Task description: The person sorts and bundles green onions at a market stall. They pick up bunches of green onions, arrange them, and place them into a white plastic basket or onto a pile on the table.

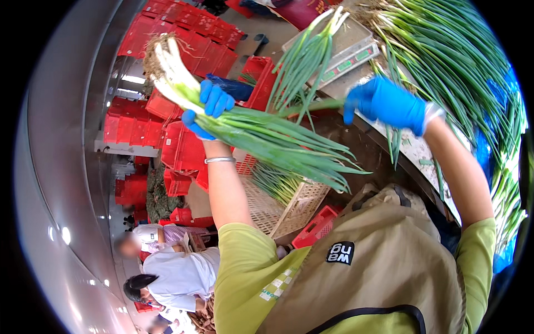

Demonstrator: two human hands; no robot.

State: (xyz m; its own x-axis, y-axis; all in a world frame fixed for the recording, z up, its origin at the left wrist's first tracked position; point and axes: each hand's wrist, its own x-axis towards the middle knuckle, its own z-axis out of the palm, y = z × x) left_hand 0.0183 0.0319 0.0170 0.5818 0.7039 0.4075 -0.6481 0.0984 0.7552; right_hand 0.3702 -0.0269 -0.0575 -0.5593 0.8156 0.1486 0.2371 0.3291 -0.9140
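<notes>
My left hand point(212, 104), in a blue glove, is closed around a bunch of green onions point(258, 133). Their white stems and soil-caked roots point to the upper left, and the leaves fan out to the lower right. My right hand point(381, 102), also blue-gloved and slightly blurred, has its fingers at the end of a green leaf point(321, 105) and appears to pinch it. Just beyond, a smaller bunch of green onions point(306, 62) lies on a digital weighing scale point(354, 54), its leaves hanging over the edge.
A large heap of green onions point(438, 54) covers the table point(421, 154) on the right. Below my hands, a white plastic crate point(288, 213) holds more green onions. Red plastic crates point(187, 146) stand stacked on the left. Several people point(183, 271) are at the lower left.
</notes>
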